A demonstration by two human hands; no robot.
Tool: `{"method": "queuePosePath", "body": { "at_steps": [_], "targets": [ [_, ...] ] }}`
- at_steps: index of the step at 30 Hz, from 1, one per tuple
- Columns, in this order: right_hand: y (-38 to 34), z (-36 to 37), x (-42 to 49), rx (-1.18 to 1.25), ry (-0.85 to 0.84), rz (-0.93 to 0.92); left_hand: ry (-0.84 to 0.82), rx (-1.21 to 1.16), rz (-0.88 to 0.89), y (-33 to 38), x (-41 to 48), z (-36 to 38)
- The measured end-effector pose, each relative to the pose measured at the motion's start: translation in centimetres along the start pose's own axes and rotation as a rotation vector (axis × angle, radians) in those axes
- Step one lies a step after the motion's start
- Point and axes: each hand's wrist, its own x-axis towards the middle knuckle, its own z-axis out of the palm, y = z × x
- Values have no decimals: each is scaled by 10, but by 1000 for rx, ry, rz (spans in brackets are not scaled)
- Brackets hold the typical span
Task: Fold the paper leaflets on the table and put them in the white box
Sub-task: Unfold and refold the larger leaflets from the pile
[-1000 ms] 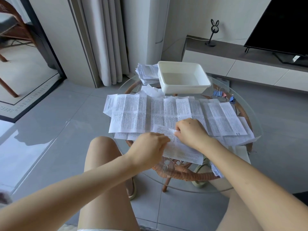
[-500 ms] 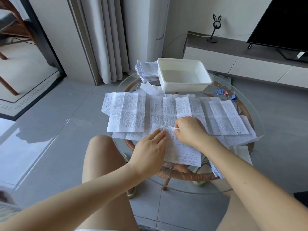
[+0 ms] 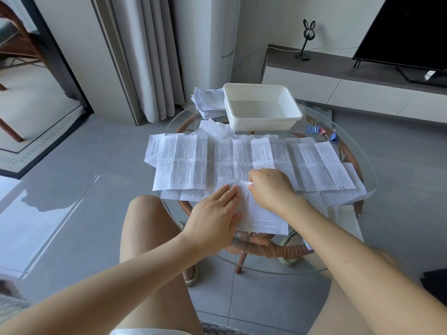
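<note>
The leaflet [image 3: 261,213] lies at the near edge of the glass surface [image 3: 355,131], over unfolded sheets [image 3: 193,163]. The left hand [image 3: 215,213] presses it with straight fingers; the grip of the right hand [image 3: 271,189] pinches its upper edge. The white box [image 3: 263,124] stands at the far edge, beside a paper stack [image 3: 209,102].

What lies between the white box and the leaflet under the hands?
In the head view, a row of unfolded leaflets lies spread and overlapping between the white box and the near leaflet. No bare stretch shows there.
</note>
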Motion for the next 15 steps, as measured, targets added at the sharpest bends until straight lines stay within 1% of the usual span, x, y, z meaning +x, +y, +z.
{"method": "queuePosePath", "body": {
  "at_steps": [2, 4, 5, 9, 12, 15],
  "targets": [
    [-9, 7, -14, -61, 256, -15, -19, 2, -11, -1, 0, 2],
    [-25, 21, -40, -7, 525, -10, -38, -25, -16, 0, 0, 4],
    [-37, 30, -55, 45, 568, -13, -55, -38, -21, 0, 1, 4],
    [-61, 64, -105, 149, 442, 10, -48, -36, -1, 2, -1, 0],
    [-55, 71, -112, 211, 443, 8, -11, -16, -14, 1, -1, 0],
    [-48, 71, -115, 196, 447, 33, -41, -34, -28, 2, 0, -2]
  ]
}}
